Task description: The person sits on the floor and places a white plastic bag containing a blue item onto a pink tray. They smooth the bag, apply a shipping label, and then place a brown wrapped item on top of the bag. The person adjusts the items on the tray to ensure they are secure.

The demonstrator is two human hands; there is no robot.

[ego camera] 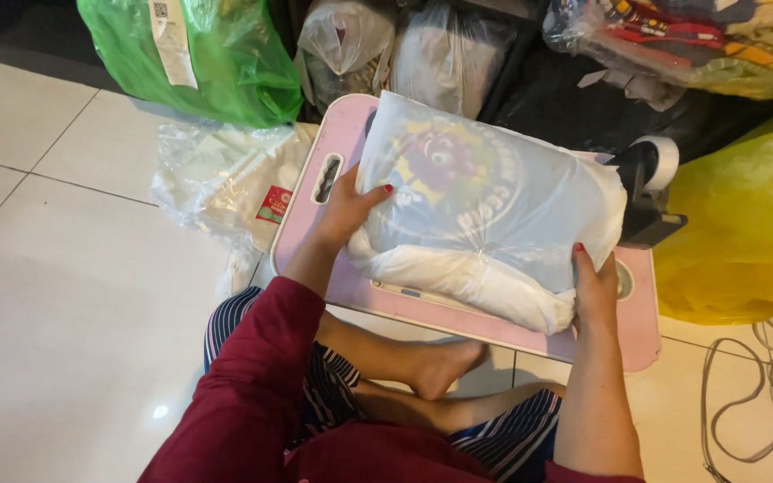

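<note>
The packet (485, 206), a folded white garment in a clear plastic bag, lies flat on the pink board (315, 233). Its long axis runs from the upper left down to the lower right, and the folded end of the bag points toward the person.

Left of the left hand (346, 210) a crumpled clear bag (216, 179) rests on the tile floor, and a green bag (216, 54) stands behind it. The left hand is at the left edge of the packet, beside the handle slot (327, 178) of the board; the thumb presses on top, and the fingers go under the edge, so it grasps the packet.

The packet lies between the two hands and extends away from them. Behind it stand more plastic bags (404, 49).

The right hand (594, 291) holds the lower right corner of the packet, with the fingers closed around the folded end. Just behind this hand a tape dispenser (650, 183) stands on the board, touching the far right edge of the packet. A yellow bag (744, 233) lies to the right of it, with cables (771, 385) on the floor below.
</note>
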